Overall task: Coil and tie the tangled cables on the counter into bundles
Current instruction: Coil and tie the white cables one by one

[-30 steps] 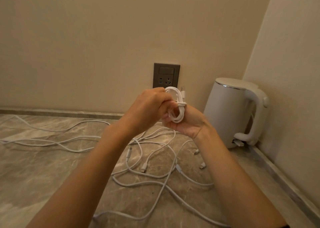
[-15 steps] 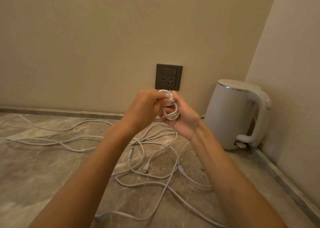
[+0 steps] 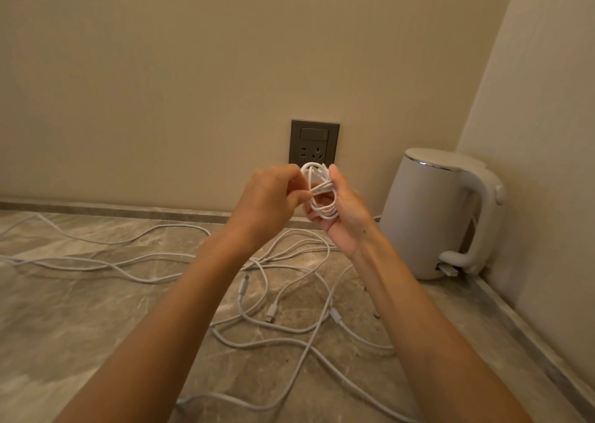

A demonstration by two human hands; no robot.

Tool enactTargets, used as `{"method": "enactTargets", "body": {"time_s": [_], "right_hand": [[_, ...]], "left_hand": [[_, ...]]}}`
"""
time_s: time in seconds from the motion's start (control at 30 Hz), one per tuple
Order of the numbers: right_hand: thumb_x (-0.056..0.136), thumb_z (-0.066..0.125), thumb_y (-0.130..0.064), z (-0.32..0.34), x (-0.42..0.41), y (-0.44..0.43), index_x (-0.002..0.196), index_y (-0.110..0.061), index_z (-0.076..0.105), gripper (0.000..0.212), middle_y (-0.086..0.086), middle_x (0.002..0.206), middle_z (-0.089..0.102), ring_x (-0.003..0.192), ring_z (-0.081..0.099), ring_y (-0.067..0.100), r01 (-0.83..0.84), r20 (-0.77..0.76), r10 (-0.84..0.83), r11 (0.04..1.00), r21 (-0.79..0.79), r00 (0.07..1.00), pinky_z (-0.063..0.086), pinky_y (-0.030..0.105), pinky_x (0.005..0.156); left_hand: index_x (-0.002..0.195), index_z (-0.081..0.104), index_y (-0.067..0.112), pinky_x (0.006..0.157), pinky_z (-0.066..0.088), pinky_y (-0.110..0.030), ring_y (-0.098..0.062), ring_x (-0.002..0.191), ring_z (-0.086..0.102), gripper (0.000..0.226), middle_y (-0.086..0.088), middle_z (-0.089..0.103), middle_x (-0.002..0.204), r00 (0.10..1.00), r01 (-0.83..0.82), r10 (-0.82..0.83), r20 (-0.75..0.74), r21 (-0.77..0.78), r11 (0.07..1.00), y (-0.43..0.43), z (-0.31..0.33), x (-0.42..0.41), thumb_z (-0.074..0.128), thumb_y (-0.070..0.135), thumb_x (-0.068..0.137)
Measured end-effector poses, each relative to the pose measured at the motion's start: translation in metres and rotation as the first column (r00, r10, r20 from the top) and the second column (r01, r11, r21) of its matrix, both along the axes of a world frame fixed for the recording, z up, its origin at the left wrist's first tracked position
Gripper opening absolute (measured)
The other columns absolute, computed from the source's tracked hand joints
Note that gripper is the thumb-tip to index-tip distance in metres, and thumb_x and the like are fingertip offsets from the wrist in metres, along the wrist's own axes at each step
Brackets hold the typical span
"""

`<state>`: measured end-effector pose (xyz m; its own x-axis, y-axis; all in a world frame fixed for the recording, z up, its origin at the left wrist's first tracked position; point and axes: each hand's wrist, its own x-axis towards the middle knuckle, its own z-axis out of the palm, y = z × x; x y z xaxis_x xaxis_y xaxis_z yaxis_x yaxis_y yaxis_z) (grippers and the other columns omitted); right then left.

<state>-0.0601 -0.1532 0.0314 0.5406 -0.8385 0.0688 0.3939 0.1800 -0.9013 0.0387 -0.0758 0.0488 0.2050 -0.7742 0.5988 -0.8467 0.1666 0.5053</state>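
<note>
Grey-brown marbled counter [image 3: 80,326] runs back to a beige wall, where a dark wall socket [image 3: 314,142] sits above the low upstand. A white electric kettle [image 3: 431,213] stands in the right corner, its handle turned toward the side wall.

Both hands are raised in front of the socket, close together. The right hand [image 3: 349,216] cradles a small coiled white cable bundle [image 3: 323,194], with the thumb up beside the coil's top and the fingers curled under its lower loops. The left hand [image 3: 267,200] pinches the strands crossing the coil's middle, fingers curled round them. Whether that crossing is a tight wrap or only a loose turn is hard to tell.

Below the forearms, the tangled white cables [image 3: 289,332] lie spread over the counter. Long strands trail off to the left and others loop toward the near edge. Three connector ends lie among them, one upright-looking plug [image 3: 242,289], another just right of it [image 3: 271,312], and a third [image 3: 335,315] near the right forearm.
</note>
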Motion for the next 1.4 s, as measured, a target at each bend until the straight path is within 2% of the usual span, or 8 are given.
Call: {"method": "enactTargets", "body": {"time_s": [0.47, 0.63, 0.77, 0.87, 1.0, 1.1, 1.23, 1.4], "right_hand": [[0.099, 0.039, -0.041, -0.002, 0.001, 0.002, 0.093, -0.013, 0.062, 0.036, 0.005, 0.079, 0.062, 0.057, 0.058, 0.008, -0.015, -0.135, 0.003, 0.996, -0.091, 0.991, 0.046, 0.021, 0.05], [0.099, 0.038, -0.043, -0.002, 0.002, 0.002, 0.101, -0.012, 0.06, 0.038, 0.007, 0.087, 0.061, 0.075, 0.056, 0.016, -0.025, -0.199, 0.003, 0.994, -0.111, 0.98, 0.048, 0.031, 0.072], [0.099, 0.038, -0.041, -0.003, 0.003, 0.004, 0.093, -0.012, 0.061, 0.038, 0.007, 0.083, 0.06, 0.076, 0.058, 0.018, -0.024, -0.22, -0.004, 0.992, -0.124, 0.975, 0.053, 0.031, 0.067], [0.1, 0.037, -0.041, -0.005, 0.005, 0.006, 0.089, -0.012, 0.063, 0.04, 0.01, 0.084, 0.06, 0.086, 0.057, 0.024, -0.048, -0.242, 0.011, 0.987, -0.15, 0.97, 0.05, 0.045, 0.086], [0.1, 0.034, -0.041, -0.004, 0.005, 0.007, 0.082, -0.011, 0.061, 0.045, 0.005, 0.069, 0.061, 0.058, 0.053, 0.013, -0.118, -0.225, 0.081, 0.981, -0.155, 0.971, 0.039, 0.028, 0.059], [0.101, 0.032, -0.041, -0.006, 0.005, 0.005, 0.086, -0.011, 0.06, 0.043, 0.002, 0.063, 0.057, 0.053, 0.05, 0.011, -0.156, -0.232, 0.124, 0.98, -0.123, 0.965, 0.036, 0.021, 0.05], [0.101, 0.032, -0.039, -0.011, 0.004, 0.003, 0.096, -0.01, 0.056, 0.039, 0.005, 0.072, 0.056, 0.056, 0.047, 0.012, -0.183, -0.218, 0.168, 0.982, -0.048, 0.961, 0.032, 0.02, 0.05], [0.102, 0.031, -0.04, -0.013, 0.006, 0.0, 0.096, -0.01, 0.055, 0.039, 0.005, 0.066, 0.053, 0.055, 0.045, 0.013, -0.15, -0.177, 0.15, 0.989, 0.008, 0.973, 0.029, 0.022, 0.054]], "left_hand": [[0.104, 0.067, 0.02, 0.063, 0.051, -0.023, -0.012, 0.067, 0.063, 0.021, -0.002, 0.067, 0.076, 0.993, 0.114, -0.108, -0.041, 0.203, 0.972, 0.006, 0.004, 0.003, 0.065, 0.013, 0.084], [0.108, 0.067, 0.016, 0.067, 0.052, -0.024, -0.009, 0.066, 0.062, 0.023, 0.005, 0.063, 0.072, 0.993, 0.119, -0.114, -0.034, 0.225, 0.967, 0.009, 0.008, 0.002, 0.062, 0.012, 0.086], [0.108, 0.067, 0.018, 0.063, 0.05, -0.021, -0.006, 0.063, 0.061, 0.025, 0.008, 0.06, 0.069, 0.992, 0.117, -0.125, 0.013, 0.274, 0.955, 0.01, 0.008, -0.001, 0.065, 0.013, 0.084], [0.104, 0.068, 0.018, 0.067, 0.053, -0.03, -0.011, 0.064, 0.063, 0.024, 0.001, 0.066, 0.073, 0.993, 0.097, -0.111, 0.027, 0.312, 0.945, 0.008, 0.005, 0.001, 0.069, 0.015, 0.08], [0.095, 0.067, 0.01, 0.069, 0.054, -0.031, -0.014, 0.065, 0.064, 0.015, -0.005, 0.068, 0.077, 0.998, 0.052, -0.06, 0.018, 0.301, 0.952, 0.006, 0.005, 0.005, 0.069, 0.016, 0.081], [0.092, 0.068, 0.009, 0.067, 0.052, -0.027, -0.011, 0.062, 0.065, 0.01, -0.005, 0.069, 0.075, 0.999, 0.037, -0.035, -0.013, 0.315, 0.948, 0.005, 0.005, 0.008, 0.065, 0.016, 0.085], [0.092, 0.066, 0.012, 0.061, 0.05, -0.022, -0.009, 0.065, 0.06, 0.008, -0.003, 0.065, 0.079, 0.995, -0.038, 0.059, -0.079, 0.237, 0.971, 0.005, 0.006, 0.012, 0.063, 0.016, 0.086], [0.081, 0.067, 0.014, 0.077, 0.054, -0.04, -0.019, 0.075, 0.063, 0.005, -0.003, 0.067, 0.077, 0.996, -0.03, 0.047, -0.079, 0.21, 0.977, 0.002, 0.003, 0.008, 0.068, 0.019, 0.083]]}}
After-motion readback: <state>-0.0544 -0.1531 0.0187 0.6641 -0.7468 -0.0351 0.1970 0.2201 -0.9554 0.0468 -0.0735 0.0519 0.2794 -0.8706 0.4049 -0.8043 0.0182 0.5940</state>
